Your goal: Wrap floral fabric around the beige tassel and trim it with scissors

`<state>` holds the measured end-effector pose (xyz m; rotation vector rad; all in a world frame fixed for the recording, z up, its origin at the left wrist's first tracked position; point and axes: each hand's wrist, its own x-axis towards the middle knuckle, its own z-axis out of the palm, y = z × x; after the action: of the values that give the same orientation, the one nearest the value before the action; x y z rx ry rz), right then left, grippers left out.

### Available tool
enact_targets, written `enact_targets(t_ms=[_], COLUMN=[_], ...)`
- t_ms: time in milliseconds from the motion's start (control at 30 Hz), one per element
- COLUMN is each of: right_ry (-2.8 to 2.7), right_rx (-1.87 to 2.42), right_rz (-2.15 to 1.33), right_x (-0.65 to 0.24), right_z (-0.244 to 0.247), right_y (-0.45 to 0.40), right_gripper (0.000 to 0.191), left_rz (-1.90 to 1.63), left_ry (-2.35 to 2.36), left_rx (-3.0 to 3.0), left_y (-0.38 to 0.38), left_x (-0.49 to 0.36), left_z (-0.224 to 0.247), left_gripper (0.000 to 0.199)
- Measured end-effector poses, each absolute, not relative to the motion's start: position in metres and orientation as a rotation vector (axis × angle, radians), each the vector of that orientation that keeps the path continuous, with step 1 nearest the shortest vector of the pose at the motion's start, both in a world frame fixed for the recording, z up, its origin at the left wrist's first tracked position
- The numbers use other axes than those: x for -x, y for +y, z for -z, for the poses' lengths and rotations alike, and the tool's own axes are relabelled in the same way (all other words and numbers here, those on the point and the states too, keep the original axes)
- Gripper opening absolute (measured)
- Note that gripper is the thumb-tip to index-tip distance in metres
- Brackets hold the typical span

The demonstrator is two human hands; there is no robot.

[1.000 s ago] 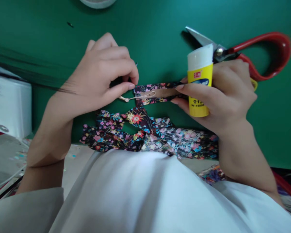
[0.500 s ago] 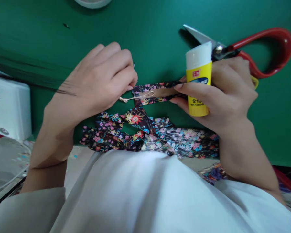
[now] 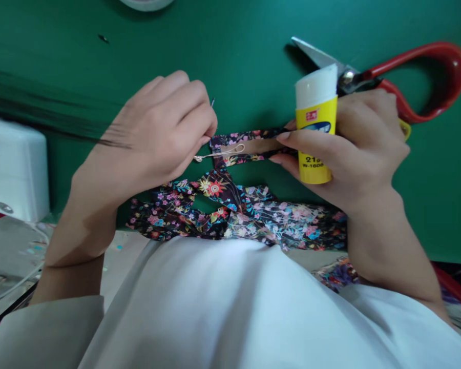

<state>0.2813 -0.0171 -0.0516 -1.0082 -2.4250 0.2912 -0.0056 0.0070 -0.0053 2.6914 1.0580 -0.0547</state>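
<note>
Just back from the near edge of the green worktop, a narrow floral strip lies stretched between two hands, tan backing upward, with a thin cord loop across its left end. Right hand has the far end pinched firmly between thumb and finger, and look, it's hugging a yellow glue stick under that same thumb! Left hand is curled, fingertips together at the strip's left corner; whether they clamp cloth or cord, I can't tell. Featherlight, soft stuff, I'd judge, quick to buckle; best held by its folded borders at the ends. That cord looks likely to slip. Floral pieces line the near edge; red-handled scissors lie beyond the right hand.
</note>
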Motion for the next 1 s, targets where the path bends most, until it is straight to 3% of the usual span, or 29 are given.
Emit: enact_targets(t_ms=[533, 700, 833, 1000], right_ry=[-2.448, -2.426, -2.428, -2.467], right_rx=[1.043, 1.016, 0.992, 0.971], right_rz=[-0.253, -0.284, -0.292, -0.266], right_x=[-0.282, -0.282, -0.281, -0.282], right_z=[0.053, 0.053, 0.052, 0.052], right_y=[-0.017, -0.017, -0.017, -0.016], right_gripper=[0.035, 0.037, 0.037, 0.041], left_rz=[0.073, 0.104, -0.020, -0.043], left_ry=[1.386, 1.296, 1.142, 1.086], left_rx=[-2.503, -2.679, -2.597, -2.469], left_y=[-0.002, 0.001, 0.007, 0.012], left_x=[-0.016, -0.009, 0.001, 0.007], left_z=[0.015, 0.017, 0.010, 0.006], left_gripper=[0.024, 0.034, 0.020, 0.023])
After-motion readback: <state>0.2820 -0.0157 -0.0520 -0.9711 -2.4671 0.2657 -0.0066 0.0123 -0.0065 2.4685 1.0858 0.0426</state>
